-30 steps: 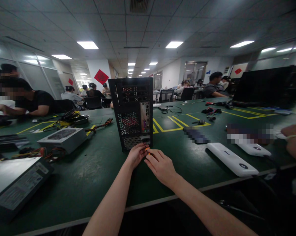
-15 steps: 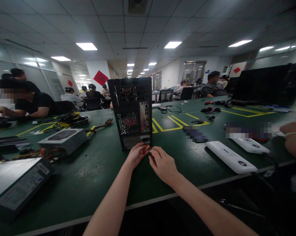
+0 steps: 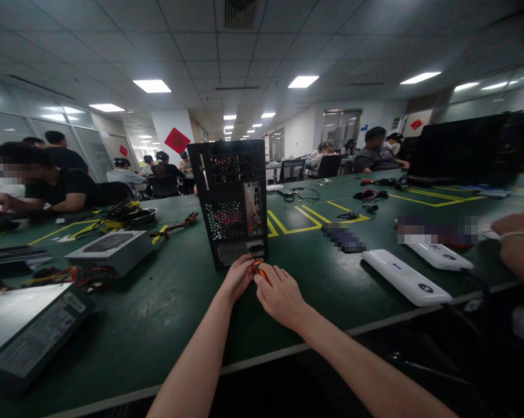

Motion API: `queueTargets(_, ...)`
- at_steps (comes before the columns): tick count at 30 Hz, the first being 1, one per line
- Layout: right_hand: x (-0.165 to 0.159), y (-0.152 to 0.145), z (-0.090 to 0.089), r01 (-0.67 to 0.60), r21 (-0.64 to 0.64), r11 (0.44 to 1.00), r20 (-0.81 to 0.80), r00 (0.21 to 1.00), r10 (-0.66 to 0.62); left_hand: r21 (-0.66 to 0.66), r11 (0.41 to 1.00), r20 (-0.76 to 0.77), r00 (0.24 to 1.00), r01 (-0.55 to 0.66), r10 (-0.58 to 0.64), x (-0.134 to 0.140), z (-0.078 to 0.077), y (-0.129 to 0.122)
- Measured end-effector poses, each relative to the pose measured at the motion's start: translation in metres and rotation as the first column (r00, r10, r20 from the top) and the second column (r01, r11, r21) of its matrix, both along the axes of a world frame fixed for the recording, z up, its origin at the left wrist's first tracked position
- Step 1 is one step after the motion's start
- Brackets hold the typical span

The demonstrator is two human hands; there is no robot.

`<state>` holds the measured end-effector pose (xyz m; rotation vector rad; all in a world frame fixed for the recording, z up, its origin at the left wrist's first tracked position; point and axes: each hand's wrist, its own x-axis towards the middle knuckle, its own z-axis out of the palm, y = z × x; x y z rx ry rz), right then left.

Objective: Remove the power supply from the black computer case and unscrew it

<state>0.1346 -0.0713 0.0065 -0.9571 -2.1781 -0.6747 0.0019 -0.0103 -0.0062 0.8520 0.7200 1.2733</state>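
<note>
A black computer case (image 3: pixel 234 200) stands upright on the green table, its rear panel with ports and vent mesh turned towards me. My right hand (image 3: pixel 281 293) is closed around an orange and black screwdriver (image 3: pixel 264 275), held near the lower edge of that panel. Close beside the screwdriver's front end, my left hand (image 3: pixel 238 278) has its fingers drawn together at the bottom of the case. What these fingers pinch is too small and partly hidden to make out.
Two power supplies with cables, a nearer one (image 3: pixel 26 331) and a farther one (image 3: pixel 109 249), lie to the left. On the right are a white power bank (image 3: pixel 405 277), a phone (image 3: pixel 343 238) and a large black monitor (image 3: pixel 462 148). Another person's hand (image 3: pixel 520 244) is at the right edge.
My right hand has shifted slightly left and turned, so more of the orange screwdriver handle shows. My left hand stays by the case's lower edge. The view has moved slightly.
</note>
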Motion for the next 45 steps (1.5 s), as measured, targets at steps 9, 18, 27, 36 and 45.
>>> queueTargets(9,0.002,0.006,-0.004,-0.119,-0.016,0.993,-0.195,0.974,0.114,0.027,0.999,0.010,1.000,0.017,-0.017,-0.002,-0.004,0.003)
queueTargets(18,0.002,0.006,-0.004,-0.115,0.000,0.993,-0.168,0.979,0.113,0.002,0.999,-0.059,0.998,0.037,-0.037,-0.002,0.000,-0.002)
queueTargets(27,0.000,-0.002,0.004,-0.059,-0.111,0.992,-0.163,0.986,0.041,-0.025,0.999,-0.084,0.996,0.033,-0.034,-0.002,0.003,-0.003)
queueTargets(36,-0.002,-0.001,0.001,0.033,-0.096,0.995,-0.109,0.993,-0.043,-0.041,0.997,-0.132,0.990,-0.059,0.054,0.001,-0.001,0.001)
queueTargets(45,-0.003,-0.004,0.004,0.006,-0.195,0.981,-0.195,0.980,-0.045,-0.051,0.995,-0.149,0.986,-0.081,0.072,0.000,0.001,0.003)
